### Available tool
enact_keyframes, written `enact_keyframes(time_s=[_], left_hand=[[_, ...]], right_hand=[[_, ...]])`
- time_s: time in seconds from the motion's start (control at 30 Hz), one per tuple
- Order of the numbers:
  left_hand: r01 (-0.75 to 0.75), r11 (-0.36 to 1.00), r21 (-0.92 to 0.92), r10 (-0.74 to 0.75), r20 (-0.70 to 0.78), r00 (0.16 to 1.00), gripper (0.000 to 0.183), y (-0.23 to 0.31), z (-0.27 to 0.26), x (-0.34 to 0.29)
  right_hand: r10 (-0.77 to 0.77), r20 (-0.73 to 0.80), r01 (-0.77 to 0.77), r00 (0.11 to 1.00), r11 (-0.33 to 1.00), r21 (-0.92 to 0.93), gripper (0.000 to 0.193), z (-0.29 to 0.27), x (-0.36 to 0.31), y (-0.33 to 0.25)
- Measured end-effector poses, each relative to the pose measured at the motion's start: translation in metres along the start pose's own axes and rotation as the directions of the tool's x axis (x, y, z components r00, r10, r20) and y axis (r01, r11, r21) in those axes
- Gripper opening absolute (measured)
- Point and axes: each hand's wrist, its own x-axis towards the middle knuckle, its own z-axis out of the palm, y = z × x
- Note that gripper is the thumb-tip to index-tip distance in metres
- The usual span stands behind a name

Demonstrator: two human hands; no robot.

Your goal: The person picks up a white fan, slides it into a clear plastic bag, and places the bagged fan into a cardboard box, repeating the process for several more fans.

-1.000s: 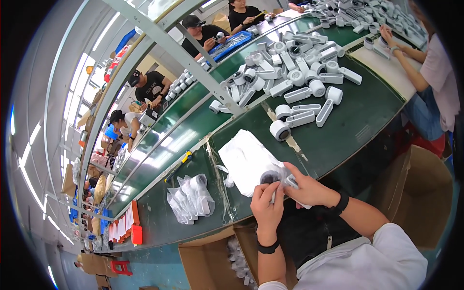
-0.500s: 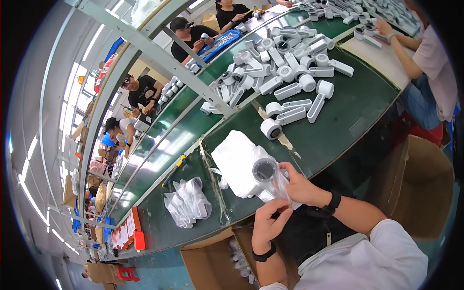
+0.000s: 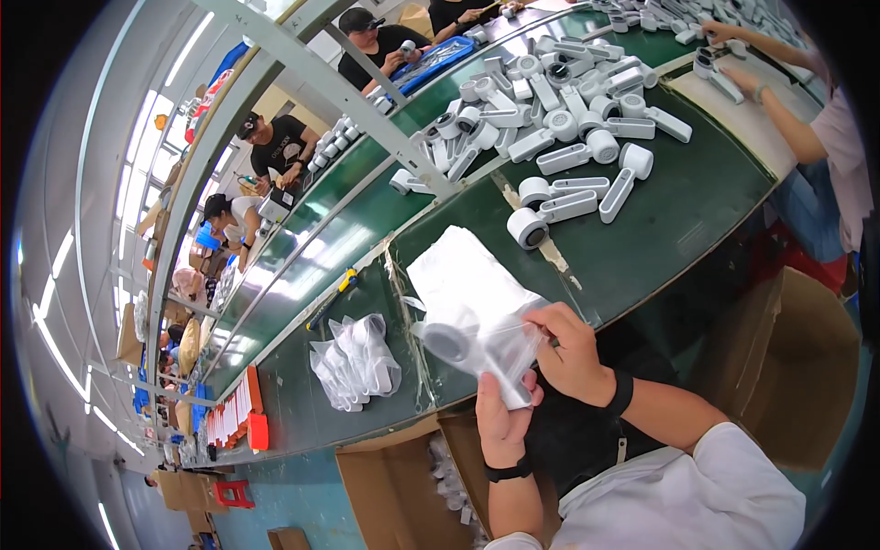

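Your left grip (image 3: pixel 504 420) holds the white device (image 3: pixel 448 343) by its handle: round head, grey face, cloudy through the clear bag (image 3: pixel 519 343). Right grip (image 3: pixel 570 356) pinches film.

left hand (image 3: pixel 507 420) gripping, right hand (image 3: pixel 572 356) pinching

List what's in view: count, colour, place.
bagged device: 1, whitish, held
flat stack: 1, white, just ahead
bundle: several bagged, whitish, bench left
loose devices: dozens, whitish, heaped ahead
tool: 1, yellow-black, bench left
tray: 1, blue, far side
box: 1, red, bench's left end
cartons: several, brown, near bench
bench: 1, green, centre
frame: 1, grey, upper left
coworkers: at least five, black, white, pink tops, around
left grip: 1, bare, on bagged device
right grip: 1, bare, pinching plastic
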Motion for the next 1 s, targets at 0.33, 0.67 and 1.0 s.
enact_keyframes(time_s=[0.33,0.67,1.0], left_hand=[[-0.281,0.904,0.321,0.423,-0.588,0.69,0.048,0.06,0.003,-0.065],[0.514,0.122,0.849,0.984,-0.172,0.05,0.039,0.278,-0.14,-0.136],[0.773,0.105,0.626,0.954,-0.282,0.1,0.058,0.305,-0.223,-0.094]], right_hand=[[-0.18,0.479,0.19,0.859,0.981,0.028,0.018,-0.022,-0.014,0.004],[0.078,0.387,-0.068,0.919,0.997,-0.038,0.018,-0.032,-0.002,0.067],[0.144,0.35,-0.143,0.926,0.989,-0.027,0.011,-0.032,0.006,0.064]])
